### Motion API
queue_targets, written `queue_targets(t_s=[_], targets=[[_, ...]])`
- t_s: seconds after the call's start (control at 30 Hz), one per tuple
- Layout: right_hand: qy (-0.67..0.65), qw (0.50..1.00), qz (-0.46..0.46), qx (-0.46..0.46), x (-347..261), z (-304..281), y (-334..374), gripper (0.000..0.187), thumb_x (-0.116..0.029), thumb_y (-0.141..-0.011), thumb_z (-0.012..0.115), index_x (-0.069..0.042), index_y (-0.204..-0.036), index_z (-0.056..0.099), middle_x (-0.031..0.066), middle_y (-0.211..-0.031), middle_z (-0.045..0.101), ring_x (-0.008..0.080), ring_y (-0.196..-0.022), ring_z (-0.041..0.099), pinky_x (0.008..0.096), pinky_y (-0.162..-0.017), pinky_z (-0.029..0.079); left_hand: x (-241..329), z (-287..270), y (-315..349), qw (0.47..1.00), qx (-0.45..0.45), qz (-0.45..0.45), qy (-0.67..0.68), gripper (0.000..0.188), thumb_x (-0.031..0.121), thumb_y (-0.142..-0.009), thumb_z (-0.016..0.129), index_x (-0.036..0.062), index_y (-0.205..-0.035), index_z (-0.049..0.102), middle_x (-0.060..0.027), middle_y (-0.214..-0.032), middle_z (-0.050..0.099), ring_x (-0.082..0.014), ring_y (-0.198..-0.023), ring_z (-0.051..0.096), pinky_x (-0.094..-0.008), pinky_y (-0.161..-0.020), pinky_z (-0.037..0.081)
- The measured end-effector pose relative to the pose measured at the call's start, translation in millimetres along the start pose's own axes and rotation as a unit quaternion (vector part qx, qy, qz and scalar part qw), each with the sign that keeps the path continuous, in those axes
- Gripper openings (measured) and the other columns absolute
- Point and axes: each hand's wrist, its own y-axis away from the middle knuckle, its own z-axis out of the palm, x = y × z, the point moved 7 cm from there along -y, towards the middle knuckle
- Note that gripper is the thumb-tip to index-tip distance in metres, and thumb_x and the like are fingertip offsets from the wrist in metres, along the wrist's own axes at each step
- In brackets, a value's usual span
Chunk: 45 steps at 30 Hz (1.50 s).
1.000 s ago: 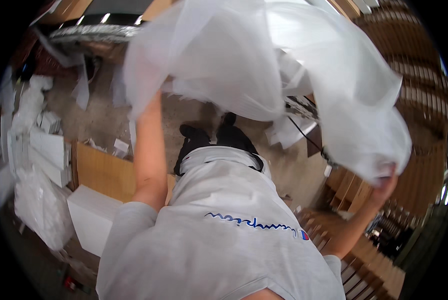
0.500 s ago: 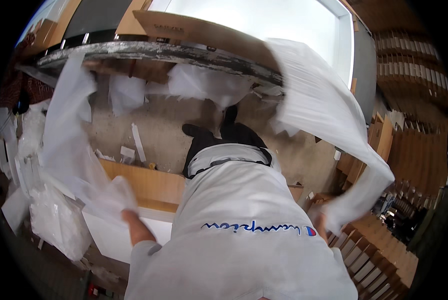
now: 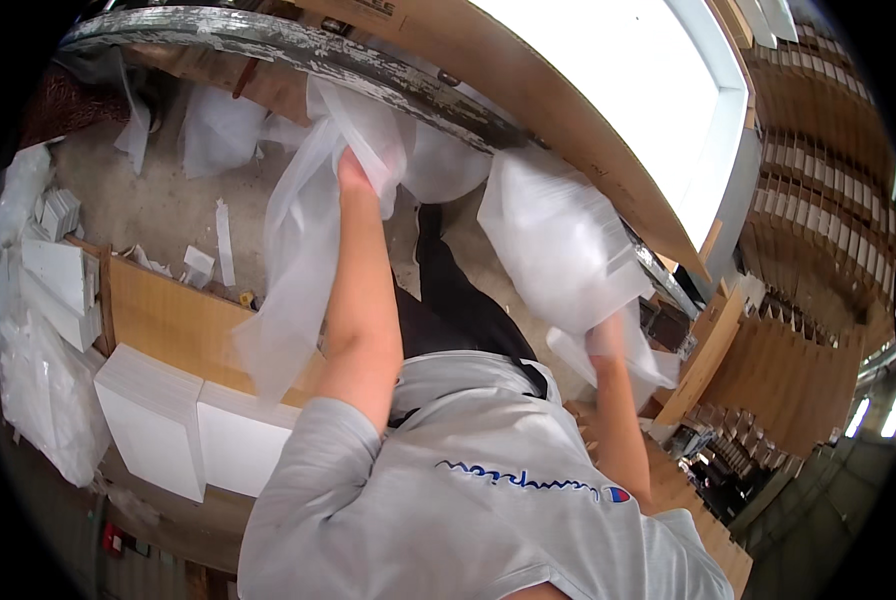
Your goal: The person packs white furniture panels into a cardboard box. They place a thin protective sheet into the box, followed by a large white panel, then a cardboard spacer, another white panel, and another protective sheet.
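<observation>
Translucent white packing foam sheeting hangs from both my hands. My left hand (image 3: 356, 172) is closed on one bunched sheet (image 3: 303, 225), its fingers partly covered by the folds, just below the scuffed table edge. That sheet trails down past my left forearm. Farther right, my right hand (image 3: 605, 338) grips a crumpled, puffed-out sheet (image 3: 548, 225) beside the cardboard carton; its fingers are blurred and seen partly through the material. Whether the two are one piece, I cannot tell.
A long cardboard carton (image 3: 528, 75) with a white panel (image 3: 618, 60) inside lies on the table with a scuffed edge (image 3: 298, 42). White panel stacks (image 3: 153, 425) stand by a wooden board (image 3: 183, 325) at left. More foam (image 3: 223, 130) hangs under the table. Racks of boards (image 3: 818, 200) fill the right.
Both hands have come up and forward from beside my body toward the table edge, carrying the sheeting. It was spread wide and now hangs bunched closer together. My view has shifted too.
</observation>
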Motion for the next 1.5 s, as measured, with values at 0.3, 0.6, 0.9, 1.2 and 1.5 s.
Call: queue_targets(t_s=[0.3,0.6,0.9,1.2,1.5], targets=[[-0.301,0.935,0.085,0.168,137,-112,-40,0.039,-0.027,-0.096,0.051,-0.004,-0.128,0.051,0.0112,-0.121,0.059,0.0238,-0.107,0.059,0.0386,-0.091,0.049,31,-82,91,0.989,0.05,-0.017,-0.135,0.038,0.023,-0.09,0.048,-0.0059,-0.114,0.051,-0.0195,-0.112,0.059,-0.0307,-0.105,0.057,-0.0418,-0.094,0.046],[-0.304,0.946,0.106,-0.024,13,-87,-7,0.033,-0.027,-0.096,0.05,-0.005,-0.12,0.053,0.0096,-0.114,0.062,0.022,-0.103,0.06,0.0366,-0.091,0.049,-57,10,26,0.844,0.015,0.062,-0.533,0.025,0.015,-0.085,0.057,-0.0017,-0.104,0.058,-0.0117,-0.088,0.062,-0.0216,-0.077,0.06,-0.0351,-0.064,0.049],[-0.529,0.829,0.111,-0.14,-13,4,2,0.041,-0.029,-0.097,0.047,-0.007,-0.132,0.048,0.0125,-0.123,0.058,0.0279,-0.114,0.055,0.0422,-0.101,0.042,-143,33,219,0.799,0.031,-0.214,-0.561,0.082,0.03,-0.084,0.07,0.0094,-0.148,0.023,-0.017,-0.13,0.046,-0.0238,-0.113,0.053,-0.0416,-0.077,0.05],[-0.548,0.806,0.077,-0.212,-43,57,21,0.042,-0.031,-0.099,0.042,-0.001,-0.126,0.051,0.014,-0.124,0.059,0.0289,-0.116,0.055,0.0446,-0.102,0.041,-51,123,226,0.428,-0.39,0.293,-0.761,0.032,0.021,-0.084,0.067,0.0065,-0.112,0.062,-0.0085,-0.09,0.063,-0.0273,-0.086,0.059,-0.0339,-0.082,0.046],[-0.516,0.799,-0.012,-0.309,-104,71,83,0.058,-0.041,-0.099,0.039,0.001,-0.139,0.039,0.021,-0.133,0.052,0.031,-0.125,0.049,0.0404,-0.106,0.036,77,263,258,0.493,-0.289,0.389,-0.722,0.018,0.019,-0.09,0.059,0.003,-0.096,0.063,-0.0112,-0.078,0.065,-0.0217,-0.069,0.061,-0.0328,-0.067,0.048]])
